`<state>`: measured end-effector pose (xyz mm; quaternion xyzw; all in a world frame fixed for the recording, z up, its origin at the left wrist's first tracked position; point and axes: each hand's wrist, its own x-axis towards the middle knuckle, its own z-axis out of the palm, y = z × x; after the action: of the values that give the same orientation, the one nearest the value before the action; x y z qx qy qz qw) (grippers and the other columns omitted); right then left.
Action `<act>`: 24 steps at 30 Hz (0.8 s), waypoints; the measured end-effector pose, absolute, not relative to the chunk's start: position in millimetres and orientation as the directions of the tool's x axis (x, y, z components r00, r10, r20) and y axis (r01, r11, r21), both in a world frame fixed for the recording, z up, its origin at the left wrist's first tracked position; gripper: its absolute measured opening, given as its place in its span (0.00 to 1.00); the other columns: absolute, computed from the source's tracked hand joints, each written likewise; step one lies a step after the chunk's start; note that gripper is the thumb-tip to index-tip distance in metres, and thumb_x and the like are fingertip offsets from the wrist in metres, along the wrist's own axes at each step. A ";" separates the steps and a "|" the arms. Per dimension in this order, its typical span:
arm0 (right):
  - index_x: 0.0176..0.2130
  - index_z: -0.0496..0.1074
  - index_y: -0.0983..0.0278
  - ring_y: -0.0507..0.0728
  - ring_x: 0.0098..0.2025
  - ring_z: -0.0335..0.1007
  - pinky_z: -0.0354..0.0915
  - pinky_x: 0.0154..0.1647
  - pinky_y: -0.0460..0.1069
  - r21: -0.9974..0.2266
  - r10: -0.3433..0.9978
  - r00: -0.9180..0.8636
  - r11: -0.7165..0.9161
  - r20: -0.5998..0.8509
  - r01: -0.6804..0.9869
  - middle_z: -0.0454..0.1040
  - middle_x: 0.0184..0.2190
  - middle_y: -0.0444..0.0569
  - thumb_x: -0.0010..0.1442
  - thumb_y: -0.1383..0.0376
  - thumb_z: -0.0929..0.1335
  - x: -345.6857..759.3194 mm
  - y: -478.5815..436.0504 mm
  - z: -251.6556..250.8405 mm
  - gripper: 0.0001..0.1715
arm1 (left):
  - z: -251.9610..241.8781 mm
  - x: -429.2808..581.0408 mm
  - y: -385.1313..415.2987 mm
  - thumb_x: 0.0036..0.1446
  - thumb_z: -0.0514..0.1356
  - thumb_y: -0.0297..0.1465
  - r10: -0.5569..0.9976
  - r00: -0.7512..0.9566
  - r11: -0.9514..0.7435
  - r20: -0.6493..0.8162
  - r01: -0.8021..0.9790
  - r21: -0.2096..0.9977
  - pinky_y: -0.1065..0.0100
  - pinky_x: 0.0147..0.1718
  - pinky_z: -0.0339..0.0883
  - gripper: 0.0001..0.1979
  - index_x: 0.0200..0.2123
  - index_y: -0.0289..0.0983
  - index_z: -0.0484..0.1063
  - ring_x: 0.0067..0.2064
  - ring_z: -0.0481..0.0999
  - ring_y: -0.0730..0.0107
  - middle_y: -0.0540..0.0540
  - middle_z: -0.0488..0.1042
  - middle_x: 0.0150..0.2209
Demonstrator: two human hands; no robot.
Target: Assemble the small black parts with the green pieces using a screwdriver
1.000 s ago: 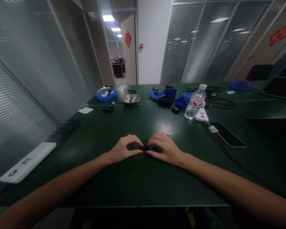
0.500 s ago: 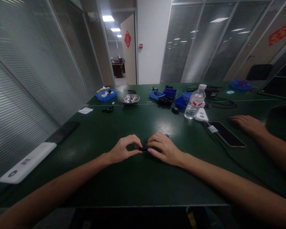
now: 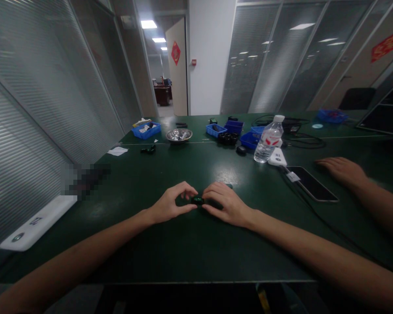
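Note:
My left hand point(image 3: 172, 204) and my right hand point(image 3: 225, 203) meet near the middle of the dark green table point(image 3: 183, 253). Both pinch a small black part point(image 3: 197, 200) that lies between their fingertips, low over the table top. The left thumb and forefinger curl round one end of it. The right fingers close over the other end and hide most of it. I cannot make out the part's shape in the dim light.
Another person's hand point(image 3: 342, 170) rests flat at the right beside a black phone point(image 3: 311, 183) with a cable. A water bottle point(image 3: 268, 139), blue bins point(image 3: 146, 130), a metal bowl point(image 3: 179, 135) stand farther back. A white device point(image 3: 36, 222) lies at the left edge.
My hands have stayed in place, with the fingers shifting slightly on the small part. Another person's hand came in from the right and now rests by the phone.

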<state>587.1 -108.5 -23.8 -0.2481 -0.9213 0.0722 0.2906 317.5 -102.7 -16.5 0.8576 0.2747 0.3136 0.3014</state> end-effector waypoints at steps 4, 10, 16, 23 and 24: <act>0.50 0.72 0.62 0.60 0.49 0.71 0.65 0.49 0.57 -0.270 0.500 -0.714 0.866 0.491 0.421 0.76 0.46 0.54 0.71 0.58 0.66 587.6 -108.6 -24.2 0.12 | -14.8 317.8 -102.7 0.64 0.66 0.33 0.647 0.684 -0.669 0.337 0.296 0.682 0.63 0.45 0.69 0.13 0.52 0.38 0.74 0.45 0.74 0.65 0.44 0.74 0.46; 0.51 0.72 0.62 0.60 0.49 0.71 0.65 0.49 0.57 -0.265 0.507 -0.708 0.862 0.491 0.433 0.76 0.46 0.53 0.70 0.58 0.67 586.7 -110.9 -20.7 0.14 | -17.6 317.4 -102.8 0.66 0.64 0.33 0.646 0.683 -0.673 0.340 0.301 0.675 0.64 0.44 0.70 0.11 0.49 0.37 0.76 0.44 0.74 0.65 0.44 0.75 0.46; 0.55 0.71 0.62 0.63 0.54 0.66 0.61 0.54 0.59 -0.254 0.685 -0.559 0.709 0.467 0.657 0.74 0.51 0.55 0.65 0.67 0.67 594.1 -106.2 -20.4 0.19 | -19.3 317.4 -102.7 0.65 0.64 0.34 0.677 0.675 -0.677 0.295 0.413 0.609 0.61 0.48 0.66 0.09 0.48 0.39 0.76 0.45 0.74 0.64 0.46 0.76 0.44; 0.51 0.73 0.60 0.62 0.51 0.67 0.62 0.51 0.58 -0.237 0.782 -0.533 0.612 0.324 0.754 0.75 0.48 0.53 0.67 0.65 0.67 605.8 -90.2 -32.8 0.13 | -16.8 319.1 -102.0 0.67 0.63 0.34 0.689 0.683 -0.667 0.242 0.467 0.581 0.60 0.49 0.65 0.09 0.48 0.40 0.76 0.48 0.73 0.63 0.47 0.76 0.46; 0.50 0.72 0.61 0.62 0.49 0.68 0.63 0.50 0.57 -0.245 0.776 -0.544 0.622 0.320 0.744 0.75 0.46 0.52 0.67 0.65 0.67 605.3 -90.6 -31.9 0.12 | -17.0 319.2 -101.6 0.67 0.63 0.35 0.691 0.683 -0.665 0.235 0.474 0.578 0.60 0.49 0.65 0.09 0.48 0.40 0.76 0.47 0.72 0.63 0.47 0.76 0.45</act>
<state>605.3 -90.6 -31.9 -0.4329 -0.8776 0.0399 0.2018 319.2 -101.6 -17.0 0.8845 0.3292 0.2236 0.2434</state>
